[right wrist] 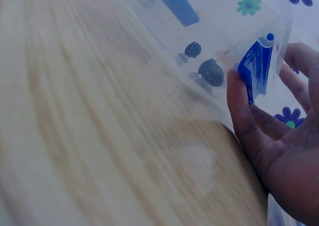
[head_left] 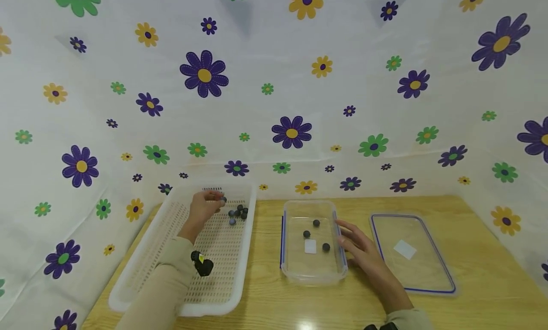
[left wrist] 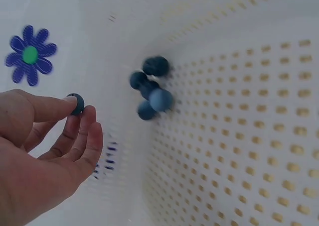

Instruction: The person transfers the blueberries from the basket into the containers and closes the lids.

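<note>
My left hand (head_left: 203, 212) pinches a dark blueberry (left wrist: 76, 104) between thumb and fingertips, above the far end of a white perforated basket (head_left: 245, 258). Several more blueberries (left wrist: 160, 100) lie clustered on the basket floor, to the right of that hand. A clear rectangular plastic container (head_left: 314, 276) stands right of the basket, with three blueberries (head_left: 326, 247) and a white square inside. Against the container's right side my right hand (head_left: 364, 251) rests its extended fingers, next to a blue-edged side clip (right wrist: 258, 66).
A clear lid (head_left: 424, 268) with a blue seal and a white square label lies flat to the right of the container. Everything stands on a wooden table (head_left: 265, 292). A flower-print sheet (head_left: 257, 111) rises behind and at both sides.
</note>
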Action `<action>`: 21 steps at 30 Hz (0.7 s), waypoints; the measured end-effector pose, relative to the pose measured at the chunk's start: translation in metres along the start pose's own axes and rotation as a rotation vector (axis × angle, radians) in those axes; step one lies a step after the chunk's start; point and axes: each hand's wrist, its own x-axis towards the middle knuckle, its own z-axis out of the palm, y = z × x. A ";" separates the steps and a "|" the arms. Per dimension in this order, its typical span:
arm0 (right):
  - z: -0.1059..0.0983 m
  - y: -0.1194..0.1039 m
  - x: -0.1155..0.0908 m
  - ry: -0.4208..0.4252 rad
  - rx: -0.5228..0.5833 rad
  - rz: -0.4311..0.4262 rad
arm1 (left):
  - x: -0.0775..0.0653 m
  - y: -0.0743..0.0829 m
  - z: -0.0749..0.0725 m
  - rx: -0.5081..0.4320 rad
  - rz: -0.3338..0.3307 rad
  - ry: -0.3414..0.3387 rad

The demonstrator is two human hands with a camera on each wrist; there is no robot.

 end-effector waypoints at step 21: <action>0.001 -0.001 0.000 -0.013 -0.017 0.005 | -0.067 0.106 0.031 -0.363 0.325 0.018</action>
